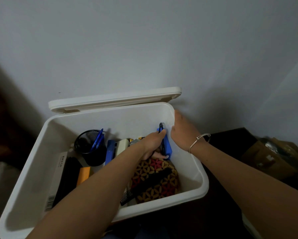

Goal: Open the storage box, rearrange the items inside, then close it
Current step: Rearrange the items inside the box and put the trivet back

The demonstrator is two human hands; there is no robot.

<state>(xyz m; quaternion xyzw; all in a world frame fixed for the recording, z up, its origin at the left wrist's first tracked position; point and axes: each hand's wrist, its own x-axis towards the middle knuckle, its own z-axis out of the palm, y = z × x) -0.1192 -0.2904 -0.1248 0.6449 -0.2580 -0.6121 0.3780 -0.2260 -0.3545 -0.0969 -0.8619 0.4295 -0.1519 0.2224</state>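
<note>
Against pale wall [144, 49], with lid [113, 99] tipped back. Left hand [153, 144] deep in box [193, 173], curled round blue case [168, 147], stood on edge along right wall, long axis running away from body. Right hand [182, 130] just beside, straight-fingered on that rim, holding nothing. Barcode label [56, 178] at left: print unreadable.

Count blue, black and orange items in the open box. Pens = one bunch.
Blue: 3 (pens, stapler-like block, flat piece gripped by left hand)
Black: 3 (mesh cup, comb, flat pack)
Orange: 1 (orange block)
Total: 7
</note>
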